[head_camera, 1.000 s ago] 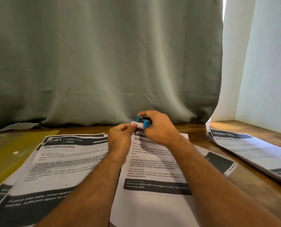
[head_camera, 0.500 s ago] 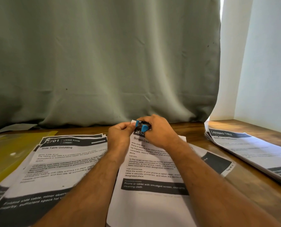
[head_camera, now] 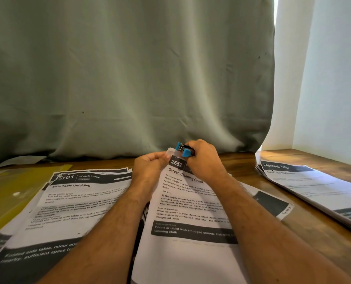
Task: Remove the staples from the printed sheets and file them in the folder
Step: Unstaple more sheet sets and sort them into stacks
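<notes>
Since a moment ago the remover (head_camera: 183,149) has risen slightly at frame centre, gripped by the right hand (head_camera: 203,160); the left hand (head_camera: 150,166) pinches the sheet (head_camera: 182,201) corner. Yanking could tear it.

Left hand (head_camera: 150,168) pinching sheet (head_camera: 191,203) corner, right hand (head_camera: 204,160) gripping blue staple remover (head_camera: 182,149) there

A sheet (head_camera: 191,212) is held up in the middle of the worktop (head_camera: 318,232). A remover (head_camera: 183,149) is held at its far corner. One stack (head_camera: 68,203) is laid to its left, with a folder (head_camera: 8,191) further left. Another stack (head_camera: 322,189) is laid at the right. A curtain (head_camera: 129,74) is hung behind.
</notes>
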`<state>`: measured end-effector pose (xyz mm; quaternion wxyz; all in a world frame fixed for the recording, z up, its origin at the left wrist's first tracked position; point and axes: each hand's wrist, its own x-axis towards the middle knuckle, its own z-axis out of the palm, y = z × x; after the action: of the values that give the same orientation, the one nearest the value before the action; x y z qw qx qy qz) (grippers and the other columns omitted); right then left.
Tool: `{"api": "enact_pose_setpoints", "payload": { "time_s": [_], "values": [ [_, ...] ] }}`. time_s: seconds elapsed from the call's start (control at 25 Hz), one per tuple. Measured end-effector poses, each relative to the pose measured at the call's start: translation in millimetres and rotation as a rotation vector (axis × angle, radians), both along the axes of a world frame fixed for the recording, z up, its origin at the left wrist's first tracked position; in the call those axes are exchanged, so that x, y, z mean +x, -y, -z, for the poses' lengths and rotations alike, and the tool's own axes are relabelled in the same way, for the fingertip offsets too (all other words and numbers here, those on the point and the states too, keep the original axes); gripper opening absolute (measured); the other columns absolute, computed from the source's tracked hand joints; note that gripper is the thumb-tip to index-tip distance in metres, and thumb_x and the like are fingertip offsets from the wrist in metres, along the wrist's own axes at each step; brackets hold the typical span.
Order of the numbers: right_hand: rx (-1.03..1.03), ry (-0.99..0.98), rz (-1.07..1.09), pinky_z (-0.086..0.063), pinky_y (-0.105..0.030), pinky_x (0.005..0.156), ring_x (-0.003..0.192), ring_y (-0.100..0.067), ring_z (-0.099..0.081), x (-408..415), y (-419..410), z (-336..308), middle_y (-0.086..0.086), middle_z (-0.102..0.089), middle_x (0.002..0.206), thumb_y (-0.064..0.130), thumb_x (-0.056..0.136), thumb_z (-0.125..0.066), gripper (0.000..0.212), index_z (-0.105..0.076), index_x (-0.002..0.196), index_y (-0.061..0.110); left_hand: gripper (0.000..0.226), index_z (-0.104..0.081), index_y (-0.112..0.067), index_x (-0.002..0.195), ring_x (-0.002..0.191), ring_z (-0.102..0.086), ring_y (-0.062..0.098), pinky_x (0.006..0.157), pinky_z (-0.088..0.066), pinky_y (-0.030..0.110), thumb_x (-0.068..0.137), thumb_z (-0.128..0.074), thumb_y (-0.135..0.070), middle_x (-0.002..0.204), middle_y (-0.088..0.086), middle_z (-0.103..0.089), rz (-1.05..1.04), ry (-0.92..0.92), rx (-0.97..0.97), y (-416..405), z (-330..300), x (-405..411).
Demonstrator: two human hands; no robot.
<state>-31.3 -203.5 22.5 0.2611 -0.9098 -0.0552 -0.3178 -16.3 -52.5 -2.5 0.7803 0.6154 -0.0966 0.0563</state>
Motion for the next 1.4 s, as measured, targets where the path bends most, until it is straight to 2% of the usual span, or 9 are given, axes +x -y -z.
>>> {"api": "enact_pose_setpoints", "payload": {
  "time_s": [0.08, 0.2, 0.32, 0.48, 0.6, 0.68, 0.84, 1.2, 1.4],
  "values": [
    [0.022, 0.000, -0.005, -0.039, -0.012, 0.061, 0.080, -0.005, -0.056, -1.0, -0.5, -1.1, 0.003, -0.064, 0.101, 0.007, 0.090, -0.063, 0.022, -0.068, 0.107, 0.020, 0.002, -0.073, -0.012, 0.090, 0.069, -0.075, 0.024, 0.064, -0.063, 0.035, 0.090, -0.072, -0.010, 0.080, 0.011, -0.078, -0.045, 0.002, 0.008, 0.2, 0.1, 0.5],
    [0.120, 0.034, -0.039, -0.051, -0.020, 0.076, 0.091, -0.009, -0.059, -6.0, -1.5, -3.2, 0.004, -0.064, 0.110, 0.009, 0.085, -0.068, 0.035, -0.057, 0.115, 0.024, 0.003, -0.073, -0.014, 0.088, 0.070, -0.076, 0.025, 0.065, -0.063, 0.035, 0.090, -0.073, -0.011, 0.077, 0.009, -0.077, -0.098, 0.003, 0.014, 1.2, 0.9, 1.4],
    [0.161, -0.024, -0.109, -0.048, -0.019, 0.067, 0.085, -0.012, -0.061, -11.4, 1.8, -3.9, 0.000, -0.063, 0.108, 0.016, 0.077, -0.070, 0.047, -0.043, 0.114, 0.026, 0.003, -0.074, -0.014, 0.089, 0.071, -0.076, 0.024, 0.065, -0.063, 0.036, 0.090, -0.073, -0.011, 0.075, 0.006, -0.077, -0.094, 0.019, 0.002, 2.0, 1.0, 2.0],
    [0.011, 0.005, -0.086, -0.050, -0.033, 0.078, 0.097, -0.020, -0.053, -13.9, 4.1, -2.8, 0.002, -0.056, 0.106, 0.036, 0.077, -0.065, 0.040, -0.041, 0.108, 0.028, 0.009, -0.076, -0.016, 0.095, 0.072, -0.076, 0.019, 0.065, -0.061, 0.032, 0.090, -0.072, -0.010, 0.078, 0.002, -0.078, -0.104, 0.090, 0.032, 2.8, 2.6, 2.3],
    [-0.120, 0.019, -0.018, -0.045, -0.033, 0.085, 0.101, -0.015, -0.043, -13.0, 3.8, -2.2, 0.006, -0.051, 0.112, 0.055, 0.085, -0.063, 0.043, -0.042, 0.113, 0.029, 0.014, -0.076, -0.024, 0.091, 0.077, -0.076, 0.020, 0.071, -0.061, 0.034, 0.089, -0.074, -0.010, 0.080, -0.001, -0.078, -0.123, 0.141, 0.068, 3.2, 2.4, 2.5],
    [-0.188, 0.041, 0.031, -0.046, -0.035, 0.088, 0.102, -0.015, -0.043, -11.0, 3.9, -1.3, 0.007, -0.051, 0.113, 0.060, 0.084, -0.062, 0.046, -0.043, 0.114, 0.030, 0.013, -0.075, -0.028, 0.089, 0.073, -0.076, 0.019, 0.068, -0.061, 0.033, 0.089, -0.074, -0.015, 0.078, -0.004, -0.078, -0.140, 0.164, 0.129, 2.9, 1.4, 0.6],
    [-0.277, 0.126, 0.080, -0.044, -0.033, 0.089, 0.100, -0.013, -0.041, -9.2, 4.4, 0.6, 0.008, -0.051, 0.111, 0.063, 0.081, -0.063, 0.050, -0.046, 0.116, 0.032, 0.007, -0.075, -0.027, 0.092, 0.068, -0.075, 0.016, 0.063, -0.061, 0.030, 0.089, -0.075, -0.022, 0.077, -0.006, -0.077, -0.129, 0.190, 0.175, 2.4, 0.0, -4.0],
    [-0.363, 0.177, 0.038, -0.043, -0.033, 0.095, 0.105, -0.012, -0.040, -10.8, -0.1, -0.1, 0.009, -0.052, 0.109, 0.058, 0.078, -0.069, 0.053, -0.053, 0.122, 0.034, 0.014, -0.073, -0.030, 0.084, 0.062, -0.067, -0.007, 0.051, -0.047, 0.006, 0.088, -0.075, -0.018, 0.077, -0.013, -0.072, -0.198, 0.267, 0.285, 2.0, -2.7, -9.2],
    [-0.405, 0.180, 0.040, -0.042, -0.033, 0.094, 0.106, -0.013, -0.040, -12.8, -2.0, -1.2, 0.010, -0.046, 0.102, 0.056, 0.078, -0.069, 0.054, -0.057, 0.126, 0.035, 0.011, -0.075, -0.026, 0.086, 0.071, -0.069, 0.001, 0.056, -0.048, 0.008, 0.085, -0.079, -0.016, 0.081, -0.010, -0.073, -0.242, 0.286, 0.311, 1.1, -3.1, -7.9]
  ]
}}
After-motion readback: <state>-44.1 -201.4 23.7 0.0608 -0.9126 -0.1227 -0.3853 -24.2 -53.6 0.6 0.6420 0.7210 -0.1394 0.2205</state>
